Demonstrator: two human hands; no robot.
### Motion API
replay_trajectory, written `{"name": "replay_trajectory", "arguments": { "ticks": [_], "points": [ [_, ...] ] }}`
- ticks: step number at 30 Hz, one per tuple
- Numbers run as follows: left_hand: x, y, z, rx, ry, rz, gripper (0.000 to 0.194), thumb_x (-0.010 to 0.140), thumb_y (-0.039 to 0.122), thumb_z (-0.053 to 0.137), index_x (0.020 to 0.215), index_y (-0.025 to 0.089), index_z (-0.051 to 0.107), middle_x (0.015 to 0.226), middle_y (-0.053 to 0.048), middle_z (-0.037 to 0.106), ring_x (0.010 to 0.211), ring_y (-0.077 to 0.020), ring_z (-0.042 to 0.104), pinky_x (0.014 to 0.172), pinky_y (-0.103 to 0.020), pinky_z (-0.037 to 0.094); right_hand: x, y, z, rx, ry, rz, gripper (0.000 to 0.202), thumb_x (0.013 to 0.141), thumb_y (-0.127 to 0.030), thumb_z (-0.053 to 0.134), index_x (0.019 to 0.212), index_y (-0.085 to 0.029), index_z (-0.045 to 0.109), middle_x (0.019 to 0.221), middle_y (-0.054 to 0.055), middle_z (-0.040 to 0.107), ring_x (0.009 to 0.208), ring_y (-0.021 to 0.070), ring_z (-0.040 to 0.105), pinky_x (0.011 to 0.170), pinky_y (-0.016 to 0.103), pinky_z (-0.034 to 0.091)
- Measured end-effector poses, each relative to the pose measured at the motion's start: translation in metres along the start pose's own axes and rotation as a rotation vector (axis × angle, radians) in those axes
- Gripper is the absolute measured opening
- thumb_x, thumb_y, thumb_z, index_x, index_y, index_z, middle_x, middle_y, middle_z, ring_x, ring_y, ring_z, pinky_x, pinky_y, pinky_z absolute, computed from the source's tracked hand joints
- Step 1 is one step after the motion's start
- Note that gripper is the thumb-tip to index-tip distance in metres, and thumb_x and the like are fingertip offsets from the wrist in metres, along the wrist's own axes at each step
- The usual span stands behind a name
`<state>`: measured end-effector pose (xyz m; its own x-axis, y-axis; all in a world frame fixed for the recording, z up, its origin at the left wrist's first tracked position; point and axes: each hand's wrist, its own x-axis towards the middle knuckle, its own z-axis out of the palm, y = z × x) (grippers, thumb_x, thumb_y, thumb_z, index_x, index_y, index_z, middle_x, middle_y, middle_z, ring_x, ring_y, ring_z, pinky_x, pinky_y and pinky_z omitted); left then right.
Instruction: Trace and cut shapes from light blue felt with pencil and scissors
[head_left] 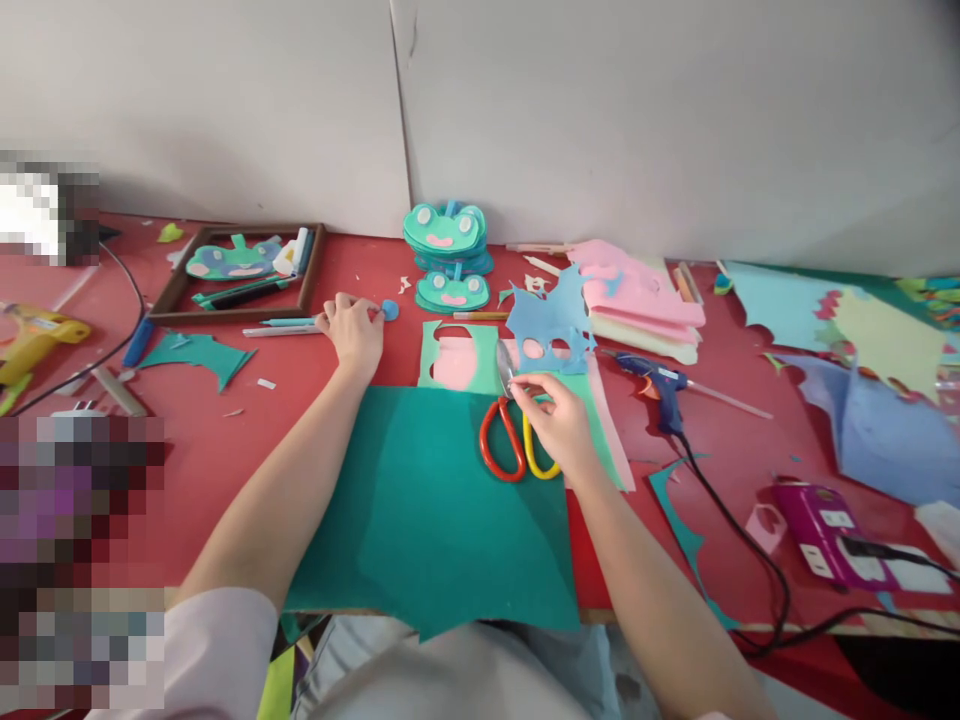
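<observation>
Red table (442, 430); clock read from its near-centre dark green sheet (435, 520). Sheet lies flat, near edge overhanging the table's edge at 6 o'clock. Wooden frame (313, 285) at 11, on the table, pens and a frog-face cutout inside. Folded pink felt (637, 280) between 1 and 2. Light blue offcut (551, 305) at 1, holes cut through it, overlapping paler sheets. Purple power box (829, 520) at 3, black cable plugged in. Stacked frog faces (450, 240) at 12, green, pink mouths. Dark blue glue gun (664, 390) at 2, clear stick out behind.

Left hand (351, 338) at 11, palm side down, beside two slim pens (285, 327). Its fingers meet the edge of a small blue disc; cannot tell whether they grip it. Right hand (556, 420) near 2, thumb and forefinger close together over the scissors' pivot; cannot tell if anything is pinched.

Scissors (502, 440) between 1 and 2, blades toward 12, red and yellow handles, the red one resting on the dark green sheet. Blue disc (390, 309) between 11 and 12.
</observation>
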<state>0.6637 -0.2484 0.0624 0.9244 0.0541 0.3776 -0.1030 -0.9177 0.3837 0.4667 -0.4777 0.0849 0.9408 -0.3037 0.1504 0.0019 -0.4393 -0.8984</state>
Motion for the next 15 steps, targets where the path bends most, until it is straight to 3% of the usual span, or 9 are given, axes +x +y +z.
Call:
{"name": "replay_trajectory", "arguments": {
  "ticks": [10,15],
  "points": [
    [0.001,0.009,0.001,0.074,0.025,0.021,0.018,0.085,0.025,0.047,0.089,0.018,0.063,0.111,-0.015,0.057,0.112,-0.0361,0.046,0.097,-0.055,0.032,0.0,0.001,0.0,-0.002,-0.03,0.004,0.024,0.085,-0.042,0.055,0.09,-0.021,0.066,0.091,0.006,0.069,0.083,0.0189,0.064,0.058,0.026,0.047],
    [0.0,0.014,0.002,0.052,0.057,-0.041,0.025,0.088,0.03,0.044,0.101,0.013,0.057,0.112,-0.018,0.057,0.114,-0.0369,0.046,0.099,-0.054,0.029,0.0,0.0,0.0,-0.01,-0.038,0.002,0.021,0.085,-0.039,0.056,0.087,-0.02,0.065,0.087,0.006,0.068,0.082,0.0185,0.064,0.058,0.025,0.046]
  ]
}}
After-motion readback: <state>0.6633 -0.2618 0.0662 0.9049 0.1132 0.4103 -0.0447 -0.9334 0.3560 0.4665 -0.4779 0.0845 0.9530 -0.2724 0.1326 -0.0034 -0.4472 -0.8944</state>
